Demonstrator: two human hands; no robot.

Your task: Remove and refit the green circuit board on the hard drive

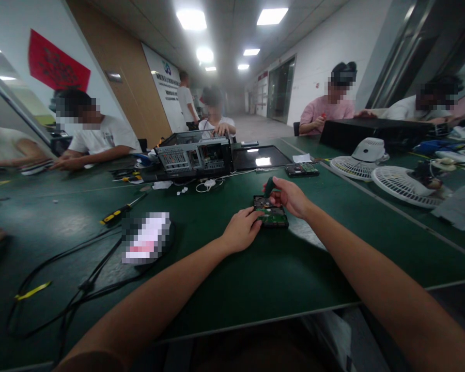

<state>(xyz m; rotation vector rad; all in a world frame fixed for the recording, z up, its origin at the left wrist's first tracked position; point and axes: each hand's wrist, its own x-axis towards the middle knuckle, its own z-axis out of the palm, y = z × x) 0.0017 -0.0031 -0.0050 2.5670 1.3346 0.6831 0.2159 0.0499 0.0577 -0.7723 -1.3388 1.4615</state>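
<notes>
A hard drive with a green circuit board [276,221] lies on the green table, in front of me. My left hand [242,230] rests at its left side, fingertips on the drive's edge and board; whether they grip it is hard to tell. Above the drive's far end, my right hand [289,198] holds a dark green screwdriver handle [270,186] upright between thumb and fingers. The screwdriver's tip is too small to make out against the drive.
An open computer case [194,155] stands at the back, beside a dark panel [261,156]. Another drive [302,170] lies beyond my right hand. White fan parts [358,165] are at right. A yellow-black screwdriver [118,213] and black cables [87,285] lie left. Several people sit around.
</notes>
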